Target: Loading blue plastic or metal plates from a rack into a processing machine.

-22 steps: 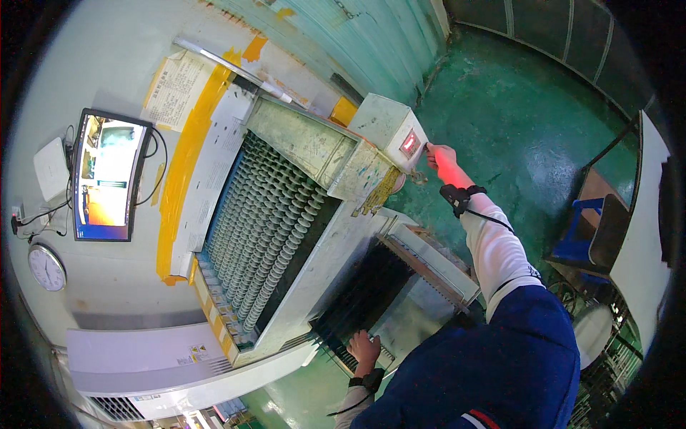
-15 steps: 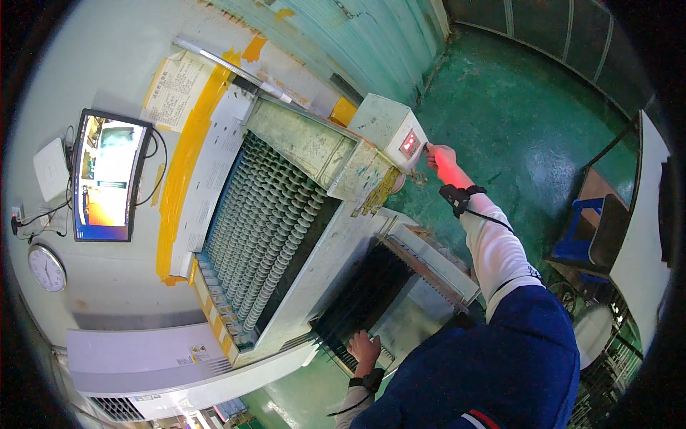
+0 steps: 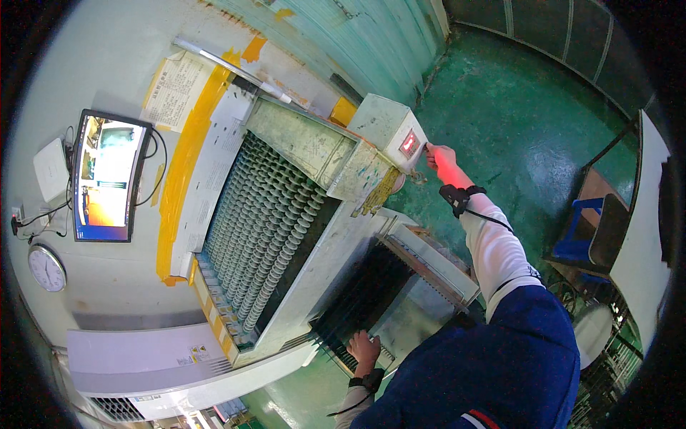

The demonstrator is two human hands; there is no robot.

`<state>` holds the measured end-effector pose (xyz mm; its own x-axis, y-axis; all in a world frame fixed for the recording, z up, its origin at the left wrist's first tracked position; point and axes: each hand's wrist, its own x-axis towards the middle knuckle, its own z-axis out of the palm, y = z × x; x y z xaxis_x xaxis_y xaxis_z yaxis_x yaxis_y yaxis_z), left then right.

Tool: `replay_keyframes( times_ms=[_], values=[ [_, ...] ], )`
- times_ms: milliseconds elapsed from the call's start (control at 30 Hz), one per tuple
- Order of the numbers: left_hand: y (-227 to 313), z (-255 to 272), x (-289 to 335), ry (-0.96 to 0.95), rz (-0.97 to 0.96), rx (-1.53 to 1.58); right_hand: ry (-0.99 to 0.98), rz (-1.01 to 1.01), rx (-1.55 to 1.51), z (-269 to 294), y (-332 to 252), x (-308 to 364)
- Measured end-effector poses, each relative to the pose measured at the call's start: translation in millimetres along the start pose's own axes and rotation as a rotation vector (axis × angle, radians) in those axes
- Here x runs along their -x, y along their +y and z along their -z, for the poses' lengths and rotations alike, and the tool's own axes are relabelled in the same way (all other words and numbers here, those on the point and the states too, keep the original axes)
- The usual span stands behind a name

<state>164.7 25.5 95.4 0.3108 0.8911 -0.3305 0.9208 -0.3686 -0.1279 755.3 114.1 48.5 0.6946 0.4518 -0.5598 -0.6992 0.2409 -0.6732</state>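
My right hand [image 3: 442, 163] reaches out to a pale control box [image 3: 382, 123] at the machine's corner. Its fingers are bent together against the box's right side, beside the lit red display [image 3: 409, 143]. The small part they pinch or press is hidden. Lower down, my left hand [image 3: 364, 349] has its fingers curled over the near end of a black slotted rack [image 3: 357, 289], which sits low beside the machine. Rows of grey rollers [image 3: 264, 222] fill the open bed of the roller conveyor machine, left of both hands.
A lit monitor [image 3: 107, 175] and a round clock [image 3: 47, 268] hang on the left wall. A white air conditioner [image 3: 143, 357] stands at the lower left. Blue stool [image 3: 575, 236] and white-topped table [image 3: 647, 236] stand on the right. The floor [image 3: 500, 93] is green.
The glowing red pattern on the control box's display looks different. Both hands stay in the same places.
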Motion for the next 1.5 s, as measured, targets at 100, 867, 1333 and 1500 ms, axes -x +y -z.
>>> replay_keyframes(
  times_ms=[100,867,1333,1500],
  values=[
    [-2.6,-4.6,0.1,0.036,-0.026,-0.034,-0.010,-0.003,-0.047,-0.8,0.5,2.7],
    [-2.6,-5.4,9.0,-0.016,0.024,0.014,-0.139,0.013,0.097,-6.5,20.9,46.0],
    [1.3,27.0,3.6,0.126,0.025,-0.063,-1.256,0.642,1.094,-20.1,149.7,297.9],
    [-1.3,-10.2,13.4,0.249,0.047,0.144,-1.446,0.881,1.499,-17.8,183.1,322.9]
  ],
)
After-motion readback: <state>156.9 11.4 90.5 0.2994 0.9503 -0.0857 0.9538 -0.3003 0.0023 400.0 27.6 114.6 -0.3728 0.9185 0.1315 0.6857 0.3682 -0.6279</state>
